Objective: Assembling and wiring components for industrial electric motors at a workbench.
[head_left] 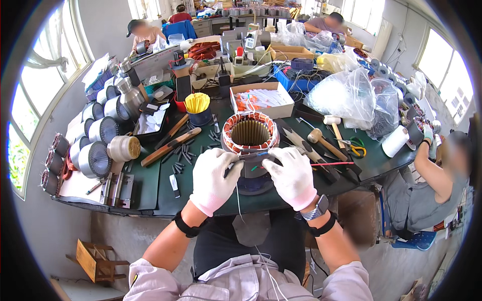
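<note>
A motor stator (249,134) stands upright at the near table edge in front of me. Its ring of orange-red windings (229,131) is bound with white cord. Both my hands wear white gloves and meet the near side of this ring. The fingers of my left hand (215,176) are pinched together, and a thin white cord (238,196) hangs down from them. My right hand (293,175) is closed at the rim beside dark, green and blue lead sleeves; what its fingertips grip is partly hidden. A red sleeve (331,163) sticks out to the right.
Wooden sticks (170,146), loose dark sleeve pieces (187,153) and a cup of yellow strips (198,103) lie left. On the right are mallets (326,144) and yellow-handled scissors (357,147). Behind stands a white box (262,98). A co-worker (427,185) sits at right; others work farther back.
</note>
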Motion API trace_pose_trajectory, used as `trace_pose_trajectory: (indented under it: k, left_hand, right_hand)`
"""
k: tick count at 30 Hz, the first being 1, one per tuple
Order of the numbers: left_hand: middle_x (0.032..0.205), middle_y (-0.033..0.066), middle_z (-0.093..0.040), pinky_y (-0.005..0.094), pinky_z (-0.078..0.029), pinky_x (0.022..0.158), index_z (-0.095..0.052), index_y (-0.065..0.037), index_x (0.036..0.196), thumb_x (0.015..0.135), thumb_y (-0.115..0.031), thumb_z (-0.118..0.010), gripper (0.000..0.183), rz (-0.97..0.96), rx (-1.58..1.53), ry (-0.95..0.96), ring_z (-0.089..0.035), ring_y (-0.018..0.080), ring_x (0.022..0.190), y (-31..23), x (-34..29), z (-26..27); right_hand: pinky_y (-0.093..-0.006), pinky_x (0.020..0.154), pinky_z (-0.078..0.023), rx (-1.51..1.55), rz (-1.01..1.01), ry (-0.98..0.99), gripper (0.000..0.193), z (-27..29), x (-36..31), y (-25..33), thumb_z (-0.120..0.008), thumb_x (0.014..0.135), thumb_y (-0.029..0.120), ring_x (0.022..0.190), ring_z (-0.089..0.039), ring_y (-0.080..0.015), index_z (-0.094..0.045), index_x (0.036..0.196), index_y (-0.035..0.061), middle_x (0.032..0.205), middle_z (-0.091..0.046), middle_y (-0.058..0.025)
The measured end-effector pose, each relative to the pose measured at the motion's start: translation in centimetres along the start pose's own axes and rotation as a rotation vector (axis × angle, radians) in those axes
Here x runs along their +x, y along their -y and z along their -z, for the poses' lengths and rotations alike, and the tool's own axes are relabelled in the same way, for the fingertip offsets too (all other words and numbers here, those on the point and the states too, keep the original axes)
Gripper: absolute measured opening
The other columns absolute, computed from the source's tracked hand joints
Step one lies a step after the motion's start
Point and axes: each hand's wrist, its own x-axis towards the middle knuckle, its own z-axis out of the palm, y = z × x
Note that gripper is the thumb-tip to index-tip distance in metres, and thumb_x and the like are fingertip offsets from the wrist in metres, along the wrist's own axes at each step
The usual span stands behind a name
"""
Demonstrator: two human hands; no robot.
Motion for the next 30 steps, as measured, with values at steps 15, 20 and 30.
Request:
trace_pose_trajectory:
  k: [15, 20, 30]
  left_hand:
    - [0.093, 0.0099, -0.069, 0.0415, -0.051, 0.08, -0.073, -0.007, 0.098, 0.074, -0.008, -0.085, 0.027, -0.181, 0.005, -0.018, -0.066, 0.0304, 0.088, -1.4, -0.2, 0.0]
    - [0.091, 0.0068, -0.07, 0.0417, -0.05, 0.077, -0.073, -0.008, 0.094, 0.077, -0.011, -0.081, 0.019, -0.25, 0.151, 0.054, -0.067, 0.0294, 0.085, -1.0, 0.0, -1.7]
    - [0.083, 0.0081, -0.066, 0.0432, -0.049, 0.073, -0.069, -0.008, 0.088, 0.08, -0.009, -0.078, 0.012, -0.156, -0.079, -0.049, -0.064, 0.0305, 0.079, -1.0, -0.2, -2.5]
  right_hand:
    - [-0.0421, 0.084, -0.052, -0.021, 0.039, 0.022, 0.023, 0.1, 0.8, 0.2, -0.071, 0.081, 0.014, 0.105, -0.064, -0.023, -0.071, 0.103, 0.0116, 0.11, -0.067, -0.0027]
    - [-0.0429, 0.084, -0.052, 0.025, 0.029, 0.021, 0.023, -0.3, 0.5, -0.1, -0.071, 0.082, 0.013, 0.107, -0.064, -0.0259, -0.074, 0.105, 0.01, 0.117, -0.069, -0.0045]
    - [-0.0457, 0.084, -0.05, 0.195, -0.05, -0.105, 0.019, -0.4, 1.1, -0.3, -0.077, 0.081, 0.007, 0.1, -0.064, -0.0323, -0.07, 0.098, 0.0091, 0.103, -0.067, -0.0061]
